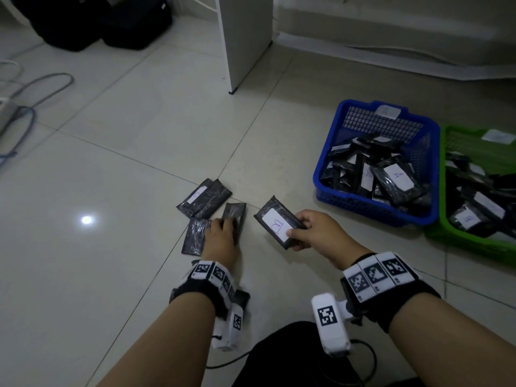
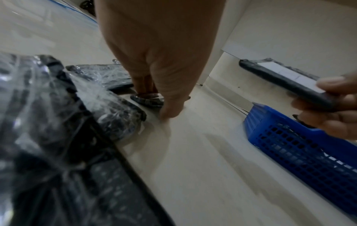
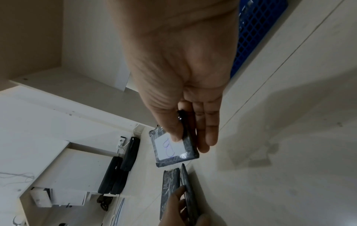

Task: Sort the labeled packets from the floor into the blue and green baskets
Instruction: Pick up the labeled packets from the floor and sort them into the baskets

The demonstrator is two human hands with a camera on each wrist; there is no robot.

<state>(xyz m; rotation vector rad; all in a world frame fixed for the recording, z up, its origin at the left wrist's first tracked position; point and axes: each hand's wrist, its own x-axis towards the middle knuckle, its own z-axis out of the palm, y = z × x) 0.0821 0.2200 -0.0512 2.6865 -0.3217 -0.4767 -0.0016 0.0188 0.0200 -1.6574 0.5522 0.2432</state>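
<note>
Sitting low on the pale shiny tile floor (image 1: 111, 152), a person sorts small black packets. The right hand (image 1: 315, 233) holds one packet (image 1: 279, 223) up off the floor, thumb on top and fingers curled under it. Its white label shows a letter B. The left hand (image 1: 220, 238) reaches down onto a dark packet on the floor (image 1: 236, 216), fingers bent around its edge.

Just left of that hand lies a flat packet (image 1: 194, 236). Two more packets (image 1: 203, 198) lie a little farther out, one with a white label.

The blue basket (image 1: 377, 208) sits on the floor to the right of the held packet, well apart from it. It is piled with black packets, and one on top shows the letter A. The green basket (image 1: 458, 241) touches the blue basket on its far right side and holds packets too.

Beyond the blue basket stands a white furniture leg (image 1: 245, 37). Far to the left of it are black bags (image 1: 92, 20) and grey cables (image 1: 42, 88). A bright spot of light (image 1: 86, 220) shines on the tiles.
</note>
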